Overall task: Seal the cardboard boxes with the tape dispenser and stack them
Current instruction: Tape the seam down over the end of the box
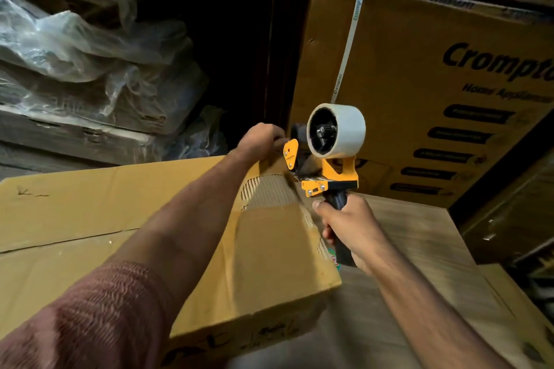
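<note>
A yellow-brown cardboard box (90, 219) lies in front of me, its top flaps closed with a seam running across. The yellow tape dispenser (326, 171), loaded with a roll of pale tape (347, 129), stands at the box's far right corner. My right hand (350, 228) grips its black handle. My left hand (260, 141) reaches over the box's far edge beside the dispenser's front, fingers curled at the tape end; what they pinch is hidden. A torn patch of bare corrugation (266, 192) shows on the box top just below the dispenser.
A large printed carton (419, 75) bound with a white strap (349, 42) stands close behind on the right. Plastic-wrapped bundles (75, 48) pile up at the left. A wooden surface (419, 249) lies to the right under my arm. A dark gap sits between them.
</note>
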Motion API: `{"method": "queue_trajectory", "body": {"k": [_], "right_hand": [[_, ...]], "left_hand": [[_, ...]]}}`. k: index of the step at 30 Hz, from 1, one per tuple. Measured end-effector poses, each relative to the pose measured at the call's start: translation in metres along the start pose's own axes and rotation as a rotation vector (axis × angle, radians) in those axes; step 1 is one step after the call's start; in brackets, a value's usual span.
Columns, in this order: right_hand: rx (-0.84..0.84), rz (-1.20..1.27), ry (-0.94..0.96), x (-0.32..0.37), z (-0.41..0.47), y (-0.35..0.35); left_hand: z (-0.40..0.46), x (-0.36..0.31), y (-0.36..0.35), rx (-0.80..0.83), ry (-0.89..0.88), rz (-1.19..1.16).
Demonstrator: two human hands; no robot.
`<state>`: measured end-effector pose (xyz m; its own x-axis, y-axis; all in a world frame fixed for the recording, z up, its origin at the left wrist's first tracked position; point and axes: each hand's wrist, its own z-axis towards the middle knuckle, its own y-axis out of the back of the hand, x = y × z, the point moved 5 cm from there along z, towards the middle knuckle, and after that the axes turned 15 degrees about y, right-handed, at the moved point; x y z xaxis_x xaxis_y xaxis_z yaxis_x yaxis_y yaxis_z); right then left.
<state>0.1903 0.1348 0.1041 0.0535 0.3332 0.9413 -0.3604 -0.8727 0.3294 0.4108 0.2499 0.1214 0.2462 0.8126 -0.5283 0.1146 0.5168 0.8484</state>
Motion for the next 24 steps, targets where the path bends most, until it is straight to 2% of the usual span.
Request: {"method": "queue_trajectory", "body": {"k": [4,8,14,19,24], "right_hand": [[0.023,-0.049,-0.022,0.001,-0.006,-0.004],[0.087,-0.046,-0.082,0.007,-0.002,-0.009],[0.094,-0.022,-0.150,0.012,0.002,-0.021],[0.122,-0.018,-0.228,0.009,0.008,-0.025],[0.117,-0.024,-0.262,0.007,0.006,-0.024]], "left_hand": [[0.007,-0.012,-0.008,0.035,-0.019,0.107],[0.020,-0.004,-0.019,0.079,0.013,0.096],[0.032,0.003,-0.018,0.097,0.033,0.142],[0.039,0.008,-0.026,0.217,0.125,0.120],[0.038,0.020,-0.030,0.405,0.341,0.056]]}}
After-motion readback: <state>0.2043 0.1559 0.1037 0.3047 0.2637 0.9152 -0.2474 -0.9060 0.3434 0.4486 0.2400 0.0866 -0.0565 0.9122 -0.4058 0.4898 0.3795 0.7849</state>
